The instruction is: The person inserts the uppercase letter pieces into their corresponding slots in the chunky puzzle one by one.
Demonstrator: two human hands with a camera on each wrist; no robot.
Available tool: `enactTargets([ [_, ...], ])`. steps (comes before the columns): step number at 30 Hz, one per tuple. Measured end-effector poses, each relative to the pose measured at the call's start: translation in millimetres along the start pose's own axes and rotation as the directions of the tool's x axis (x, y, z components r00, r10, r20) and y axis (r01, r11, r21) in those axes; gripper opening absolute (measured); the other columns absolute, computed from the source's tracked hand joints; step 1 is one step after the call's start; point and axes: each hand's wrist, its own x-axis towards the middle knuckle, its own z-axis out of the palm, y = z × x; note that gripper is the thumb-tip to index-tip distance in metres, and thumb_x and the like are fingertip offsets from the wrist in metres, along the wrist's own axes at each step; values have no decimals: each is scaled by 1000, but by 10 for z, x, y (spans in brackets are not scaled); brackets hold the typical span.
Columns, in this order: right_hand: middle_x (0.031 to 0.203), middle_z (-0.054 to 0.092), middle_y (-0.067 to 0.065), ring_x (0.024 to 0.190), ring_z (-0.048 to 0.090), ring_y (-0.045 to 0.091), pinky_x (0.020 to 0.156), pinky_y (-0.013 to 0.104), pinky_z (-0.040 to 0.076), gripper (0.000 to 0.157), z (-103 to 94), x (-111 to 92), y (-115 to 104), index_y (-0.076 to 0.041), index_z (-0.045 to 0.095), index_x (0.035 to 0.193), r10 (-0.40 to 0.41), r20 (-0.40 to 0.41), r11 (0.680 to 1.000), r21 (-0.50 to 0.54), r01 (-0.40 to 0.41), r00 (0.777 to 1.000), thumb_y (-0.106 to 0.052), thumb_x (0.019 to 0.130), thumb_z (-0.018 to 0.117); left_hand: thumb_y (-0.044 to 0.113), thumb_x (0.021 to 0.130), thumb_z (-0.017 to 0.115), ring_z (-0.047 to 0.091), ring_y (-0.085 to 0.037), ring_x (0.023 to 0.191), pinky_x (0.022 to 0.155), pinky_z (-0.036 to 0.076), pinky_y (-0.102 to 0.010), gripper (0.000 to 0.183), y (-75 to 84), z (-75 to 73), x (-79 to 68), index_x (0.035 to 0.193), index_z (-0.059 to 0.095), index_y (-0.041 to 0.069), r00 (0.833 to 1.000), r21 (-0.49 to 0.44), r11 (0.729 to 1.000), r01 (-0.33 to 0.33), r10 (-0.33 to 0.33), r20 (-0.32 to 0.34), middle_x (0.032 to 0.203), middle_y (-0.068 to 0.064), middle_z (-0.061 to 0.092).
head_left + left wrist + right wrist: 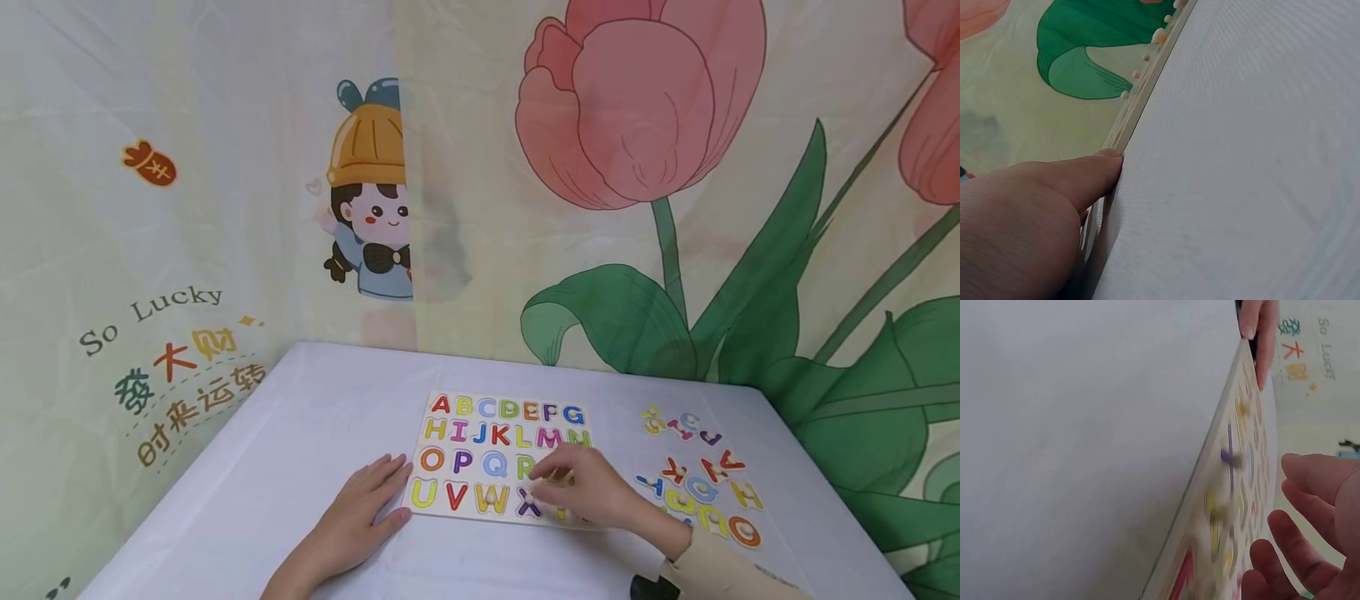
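A wooden alphabet puzzle board (471,498) lies on the table with rows of coloured capital letters. My left hand (360,517) rests beside its left edge, fingers extended; in the left wrist view the thumb (1094,175) touches the board's side. Over the lower right part of the board hovers my right hand (588,487), near the R and X (528,502), hiding some letters. The right wrist view shows its fingers (1297,547) spread and loosely bent, holding nothing. Knobs stand up from several letters, among them the purple X (1227,456).
Loose letter pieces lie right of the board, including an orange O (745,532), a yellow H (747,495) and a blue Q (702,490). A white cloth covers the table (337,400). Behind it hangs a printed curtain (480,325) with tulips. A black object (654,588) shows below the right sleeve.
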Motion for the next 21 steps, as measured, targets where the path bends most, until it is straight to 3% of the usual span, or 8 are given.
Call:
enactTargets([
  [7, 99, 70, -7, 90, 60, 14, 73, 23, 55, 14, -386, -295, 362, -21, 83, 103, 160, -141, 984, -62, -170, 977, -22, 91, 87, 48, 103, 67, 26, -29, 162, 128, 27, -62, 67, -10, 6, 4, 163, 47, 24, 1000, 3, 1000, 8, -8, 5, 171, 4, 38],
  [14, 96, 69, -6, 87, 58, 14, 71, 24, 53, 16, -660, -541, 776, -19, 83, 102, 207, -265, 941, -208, -266, 942, -24, 88, 89, 49, 103, 67, 26, -29, 162, 127, 28, -62, 68, -22, 0, -5, 163, 46, 25, 1000, 2, 1000, 3, -3, 3, 171, 4, 38],
  [21, 88, 64, -5, 83, 53, 16, 65, 23, 48, 20, -738, -649, 1015, -16, 82, 102, 229, -303, 915, -256, -311, 925, -25, 86, 91, 49, 103, 66, 26, -30, 161, 127, 27, -63, 67, -18, 2, -1, 163, 46, 25, 1000, 4, 1000, -13, 13, 1, 171, 4, 38],
])
